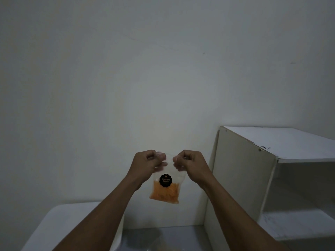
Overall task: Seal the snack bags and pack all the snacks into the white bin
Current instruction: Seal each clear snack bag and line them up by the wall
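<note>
— Grip now?
— Left hand (150, 163) and right hand (188, 162), fingers curled, pinching top edge of snack bag (165, 189); hanging in mid-air just left of white shelf (244, 178).
— Risk?
— Likely half-closed seal from uneven pressing; spilled strips later in bin.

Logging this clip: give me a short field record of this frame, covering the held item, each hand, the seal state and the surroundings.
held item: snack bag, clear, orange sticks inside, round black label
left hand: pinches the bag's top edge near its left corner
right hand: pinches the top edge near its right corner
bag position: hangs upright in the air, in front of the wall
seal: cannot tell if closed
surroundings: white shelf unit at right; white surface at lower left
</note>
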A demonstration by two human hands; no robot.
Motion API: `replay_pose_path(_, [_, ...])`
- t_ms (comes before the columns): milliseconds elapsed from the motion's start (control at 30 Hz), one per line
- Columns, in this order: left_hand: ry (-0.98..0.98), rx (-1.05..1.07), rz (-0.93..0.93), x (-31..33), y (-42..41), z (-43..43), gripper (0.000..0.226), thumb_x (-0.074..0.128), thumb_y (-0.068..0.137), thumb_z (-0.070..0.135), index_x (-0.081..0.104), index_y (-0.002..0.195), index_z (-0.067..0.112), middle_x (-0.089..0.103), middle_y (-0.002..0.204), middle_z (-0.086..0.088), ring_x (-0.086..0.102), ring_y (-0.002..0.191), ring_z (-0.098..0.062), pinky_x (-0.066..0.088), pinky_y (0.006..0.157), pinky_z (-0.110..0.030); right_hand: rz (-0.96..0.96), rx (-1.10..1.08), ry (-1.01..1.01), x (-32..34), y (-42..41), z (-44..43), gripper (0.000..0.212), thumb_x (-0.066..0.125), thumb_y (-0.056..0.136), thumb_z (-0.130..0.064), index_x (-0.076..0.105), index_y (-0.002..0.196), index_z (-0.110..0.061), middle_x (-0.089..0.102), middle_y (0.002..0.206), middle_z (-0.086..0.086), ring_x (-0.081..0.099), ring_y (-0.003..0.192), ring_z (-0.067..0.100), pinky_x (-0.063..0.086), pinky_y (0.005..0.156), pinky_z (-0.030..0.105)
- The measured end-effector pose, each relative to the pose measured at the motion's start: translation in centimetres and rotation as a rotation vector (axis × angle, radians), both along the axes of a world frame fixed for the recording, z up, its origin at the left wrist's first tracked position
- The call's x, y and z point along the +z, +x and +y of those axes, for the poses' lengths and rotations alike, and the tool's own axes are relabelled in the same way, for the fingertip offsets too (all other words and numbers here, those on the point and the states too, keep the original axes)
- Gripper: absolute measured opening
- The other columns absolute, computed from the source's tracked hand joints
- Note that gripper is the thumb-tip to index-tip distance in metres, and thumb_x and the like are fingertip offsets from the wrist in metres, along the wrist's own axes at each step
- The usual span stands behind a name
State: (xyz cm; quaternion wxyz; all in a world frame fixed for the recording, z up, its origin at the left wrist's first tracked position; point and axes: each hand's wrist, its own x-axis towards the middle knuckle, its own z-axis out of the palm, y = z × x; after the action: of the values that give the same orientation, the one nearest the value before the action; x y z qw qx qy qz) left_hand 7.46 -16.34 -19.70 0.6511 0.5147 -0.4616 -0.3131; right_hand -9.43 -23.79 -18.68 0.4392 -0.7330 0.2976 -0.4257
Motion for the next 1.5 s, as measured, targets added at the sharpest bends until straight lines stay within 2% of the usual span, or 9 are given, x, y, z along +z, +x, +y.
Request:
replay_pose_path(267, [-0.035, 0.101, -0.075, 0.1, 0.5, -0.1, 0.012, 0.069, 0.088, 0.004, 0.071, 0.077, 0.001, 0.072, 0.076, -0.016, 0.072, 0.077, -0.028, 0.061, 0.077, -0.038, -0.004, 0.055, 0.048, -0.2, 0.0, 0.1, 0.013, 0.069, 0.09, -0.015, 0.072, 0.089, -0.002, 0.073, 0.082, 0.012, 0.068, 0.073, 0.014, 0.059, 0.068, 0.031])
replay_pose_path(500, [-0.007, 0.019, -0.035, 0.0, -0.2, 0.3, 0.01, 0.067, 0.091, 0.008, 0.07, 0.092, -0.002, 0.074, 0.091, -0.019, 0.074, 0.081, -0.028, 0.061, 0.079, -0.042, 0.019, 0.043, 0.016, 0.5, -0.1, -0.1, 0.008, 0.07, 0.086, -0.006, 0.073, 0.082, -0.001, 0.073, 0.078, 0.012, 0.066, 0.068, 0.015, 0.055, 0.066, 0.029])
replay_pose_path(700, [-0.021, 0.055, -0.036, 0.2, 0.0, 0.2, 0.009, 0.066, 0.089, 0.0, 0.069, 0.08, -0.002, 0.072, 0.084, -0.015, 0.071, 0.081, -0.024, 0.062, 0.076, -0.039, 0.028, 0.086, 0.038, 0.4, -0.1, -0.1, 0.011, 0.071, 0.088, -0.013, 0.075, 0.089, -0.003, 0.073, 0.079, 0.01, 0.067, 0.07, 0.014, 0.058, 0.065, 0.029])
replay_pose_path(933, [0.008, 0.017, -0.033, -0.3, -0.1, 0.2, 0.01, 0.067, 0.091, 0.01, 0.071, 0.09, 0.0, 0.075, 0.09, -0.013, 0.071, 0.081, -0.024, 0.061, 0.074, -0.034, 0.107, 0.039, -0.046, 0.2, 0.6, -0.6, 0.01, 0.071, 0.087, -0.013, 0.076, 0.08, -0.008, 0.071, 0.072, 0.006, 0.064, 0.064, 0.011, 0.056, 0.066, 0.03])
replay_pose_path(1000, [0.011, 0.043, -0.098, -0.3, 0.1, 0.0, 0.008, 0.067, 0.09, 0.009, 0.073, 0.088, 0.004, 0.076, 0.087, -0.01, 0.071, 0.078, -0.022, 0.06, 0.072, -0.031, 0.122, 0.05, -0.054, 0.2, 0.7, -0.6, 0.009, 0.071, 0.088, -0.015, 0.077, 0.082, -0.01, 0.073, 0.073, 0.004, 0.066, 0.066, 0.011, 0.058, 0.066, 0.028])
replay_pose_path(1100, [-0.018, 0.136, -0.17, -0.5, 0.6, -0.5, 0.009, 0.069, 0.088, 0.009, 0.074, 0.081, 0.007, 0.075, 0.079, -0.009, 0.072, 0.075, -0.019, 0.06, 0.073, -0.029, 0.07, 0.099, 0.0, -0.3, 0.8, -0.5, 0.011, 0.071, 0.089, -0.015, 0.077, 0.092, -0.006, 0.075, 0.081, 0.009, 0.071, 0.072, 0.015, 0.06, 0.067, 0.029])
replay_pose_path(1233, [-0.035, 0.198, -0.072, -1.0, 1.4, -0.6, 0.013, 0.07, 0.089, 0.011, 0.073, 0.079, 0.002, 0.075, 0.078, -0.01, 0.071, 0.073, -0.017, 0.06, 0.074, -0.029, -0.025, 0.135, 0.136, -0.8, 0.5, -0.7, 0.014, 0.067, 0.093, -0.01, 0.073, 0.099, 0.0, 0.075, 0.089, 0.016, 0.073, 0.08, 0.022, 0.06, 0.072, 0.032])
replay_pose_path(1400, [0.032, 0.095, 0.008, -1.3, 1.2, -0.7, 0.016, 0.063, 0.094, 0.013, 0.07, 0.092, -0.001, 0.075, 0.09, -0.012, 0.067, 0.078, -0.019, 0.061, 0.075, -0.032, -0.009, 0.094, 0.089, -1.1, 0.7, -1.2, 0.01, 0.065, 0.092, -0.004, 0.074, 0.091, 0.0, 0.076, 0.082, 0.015, 0.071, 0.073, 0.021, 0.058, 0.071, 0.033])
replay_pose_path(1500, [0.052, 0.059, -0.078, -1.1, 1.1, -0.7, 0.013, 0.066, 0.092, 0.016, 0.073, 0.092, 0.005, 0.076, 0.09, -0.006, 0.067, 0.079, -0.016, 0.058, 0.076, -0.032, -0.001, 0.079, 0.071, -1.4, 0.7, -1.4, 0.011, 0.064, 0.093, -0.004, 0.074, 0.091, 0.0, 0.076, 0.083, 0.015, 0.072, 0.072, 0.02, 0.058, 0.07, 0.032])
